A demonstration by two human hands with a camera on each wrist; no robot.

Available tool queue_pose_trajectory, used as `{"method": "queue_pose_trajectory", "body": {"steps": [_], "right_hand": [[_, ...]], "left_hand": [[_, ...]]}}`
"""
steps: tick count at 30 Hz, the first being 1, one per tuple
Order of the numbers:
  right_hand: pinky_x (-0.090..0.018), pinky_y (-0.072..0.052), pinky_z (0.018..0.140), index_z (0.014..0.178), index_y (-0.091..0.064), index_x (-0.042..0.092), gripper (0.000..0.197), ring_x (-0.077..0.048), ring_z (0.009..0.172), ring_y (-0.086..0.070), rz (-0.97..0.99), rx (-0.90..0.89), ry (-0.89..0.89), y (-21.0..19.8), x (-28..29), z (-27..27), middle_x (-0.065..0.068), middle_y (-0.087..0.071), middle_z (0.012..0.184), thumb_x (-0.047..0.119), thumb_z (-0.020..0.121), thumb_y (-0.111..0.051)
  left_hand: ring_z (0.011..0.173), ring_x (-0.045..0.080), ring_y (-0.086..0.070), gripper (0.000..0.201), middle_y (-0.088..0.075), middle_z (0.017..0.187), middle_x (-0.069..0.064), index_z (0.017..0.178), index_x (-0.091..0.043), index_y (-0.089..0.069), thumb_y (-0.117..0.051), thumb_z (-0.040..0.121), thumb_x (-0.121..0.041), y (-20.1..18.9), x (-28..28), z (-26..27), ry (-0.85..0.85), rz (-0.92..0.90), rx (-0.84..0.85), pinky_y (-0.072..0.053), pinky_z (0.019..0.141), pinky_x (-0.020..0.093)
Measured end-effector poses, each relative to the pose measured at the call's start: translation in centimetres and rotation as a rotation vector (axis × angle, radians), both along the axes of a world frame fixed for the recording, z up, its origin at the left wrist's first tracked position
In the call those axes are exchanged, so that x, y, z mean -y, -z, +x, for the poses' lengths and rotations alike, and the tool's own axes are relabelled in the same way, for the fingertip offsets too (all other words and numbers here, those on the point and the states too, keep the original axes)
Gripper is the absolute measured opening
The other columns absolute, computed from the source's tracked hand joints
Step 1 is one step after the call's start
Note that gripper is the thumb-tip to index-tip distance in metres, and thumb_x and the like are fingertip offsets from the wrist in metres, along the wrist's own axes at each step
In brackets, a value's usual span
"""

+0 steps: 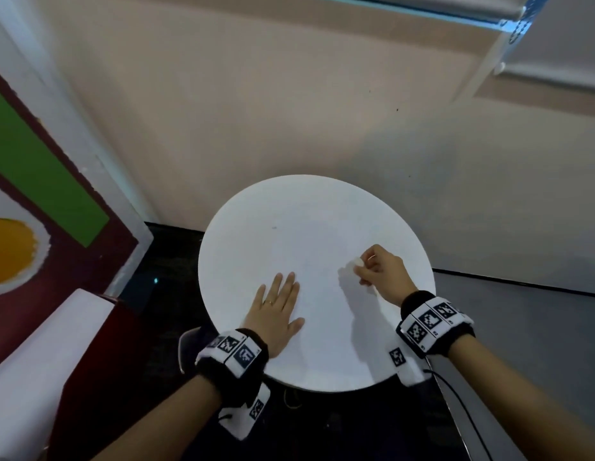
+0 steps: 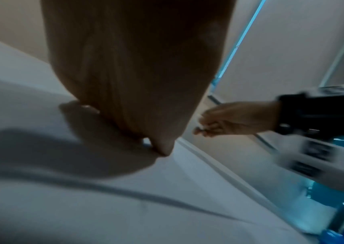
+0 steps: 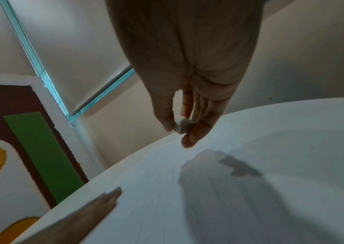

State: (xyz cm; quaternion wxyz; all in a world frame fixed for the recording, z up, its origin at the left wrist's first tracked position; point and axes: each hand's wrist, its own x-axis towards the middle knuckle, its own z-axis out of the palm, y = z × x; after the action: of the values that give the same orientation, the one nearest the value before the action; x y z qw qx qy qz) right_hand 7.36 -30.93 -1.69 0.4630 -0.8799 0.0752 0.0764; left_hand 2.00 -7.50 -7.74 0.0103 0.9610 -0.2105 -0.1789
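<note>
Since I've only got the eraser [image 3: 182, 126] pinched between the thumb and fingertips of my right hand [image 1: 380, 276], the obvious risk is that it pops out the moment I press down and rub. It's a small white block, held just above the right side of the table [image 1: 289, 207], not touching it as far as I can tell. It's white on white too, so if it skitters off I'd have a job spotting it, and the edge isn't far on that side.

My left hand [image 1: 276, 311] lies flat, fingers straight, palm down near the front edge, gripping nothing. If there's a sheet under it, and I honestly can't tell, hard rubbing could drag or crease it unless that palm puts weight on.

The surface is round, white and smooth, with a few faint pencil-ish lines in the right wrist view. As for the room, there's a plain beige wall [image 1: 256, 111] behind. A painted board [image 1: 40, 194] with green and yellow shapes stands at the left. A window blind [image 1: 555, 44] is up right, and there's dark floor [image 1: 169, 261] below.
</note>
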Motion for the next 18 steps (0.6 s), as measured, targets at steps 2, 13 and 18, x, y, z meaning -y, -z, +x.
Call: {"method": "queue_pose_trajectory", "body": {"steps": [2,13,18], "right_hand": [[-0.036,-0.049,0.059,0.089,-0.049,0.01,0.015,-0.02,0.056,-0.058,0.023,-0.022,-0.07,-0.3,-1.0,1.3,-0.014,-0.061,0.076,0.011,0.089,-0.064],[-0.028,-0.052,0.055,0.085,-0.053,0.004,0.015,-0.023,0.054,-0.056,-0.013,-0.046,-0.235,1.9,-7.2,10.2,-0.018,-0.059,0.075,0.001,0.083,-0.067],[-0.018,-0.041,0.052,0.075,-0.055,0.006,0.019,-0.013,0.054,-0.047,-0.159,0.033,-0.354,2.6,-8.4,11.8,-0.003,-0.054,0.06,0.008,0.077,-0.074]], "left_hand": [[0.147,0.023,-0.011,0.064,-0.002,0.161,0.007,0.153,-0.01,-0.016,-0.014,0.101,-0.047,0.9,-0.1,-2.4,-0.01,-0.046,0.014,-0.012,0.116,0.045],[0.141,0.02,-0.022,0.075,-0.024,0.154,0.001,0.147,-0.013,-0.025,-0.053,0.091,-0.054,-3.3,-0.6,8.0,-0.161,-0.23,0.156,-0.023,0.11,0.032],[0.148,0.02,0.014,0.117,0.015,0.161,-0.006,0.155,-0.014,0.005,-0.052,0.075,-0.078,-1.3,-1.7,12.3,-0.156,-0.121,-0.054,0.003,0.119,0.046]]}}
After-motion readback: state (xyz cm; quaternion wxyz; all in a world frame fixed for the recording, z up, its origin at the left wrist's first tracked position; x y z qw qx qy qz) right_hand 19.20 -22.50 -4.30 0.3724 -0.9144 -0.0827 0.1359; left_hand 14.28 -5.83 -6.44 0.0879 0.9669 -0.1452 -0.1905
